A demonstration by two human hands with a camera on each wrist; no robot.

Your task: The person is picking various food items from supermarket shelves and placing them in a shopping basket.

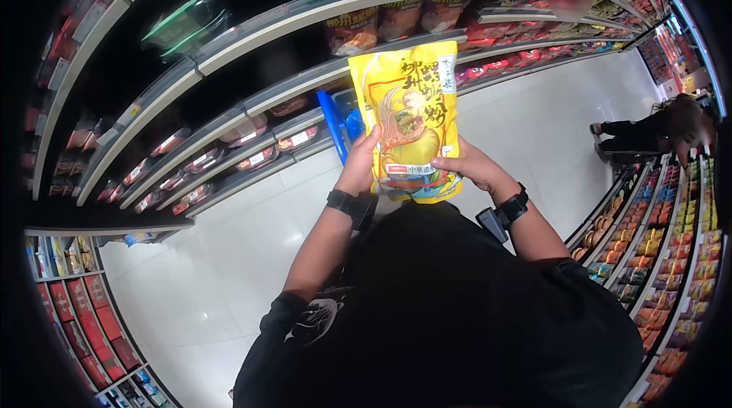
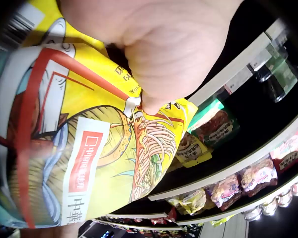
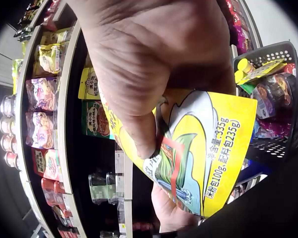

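Note:
A yellow bag of rice noodles (image 1: 415, 118) is held upright in front of the chest in the head view, its printed front facing up at me. My left hand (image 1: 360, 166) grips its left edge, thumb on the front. On the lower right, my right hand (image 1: 482, 168) holds the opposite edge with its thumb over the front. The left wrist view shows the left hand (image 2: 174, 54) on the bag (image 2: 89, 168) close up. Weight print shows on the bag (image 3: 223, 148) in the right wrist view, beneath the right hand (image 3: 144, 59). The fingers behind the bag are mostly hidden.
Shelves (image 1: 252, 103) of packaged food curve along the front and left. A dark perforated basket (image 3: 284, 53) with several packets stands close by; a blue handle (image 1: 332, 124) shows behind the bag. Another person (image 1: 656, 130) is at the right, beside more stocked shelves (image 1: 659, 255).

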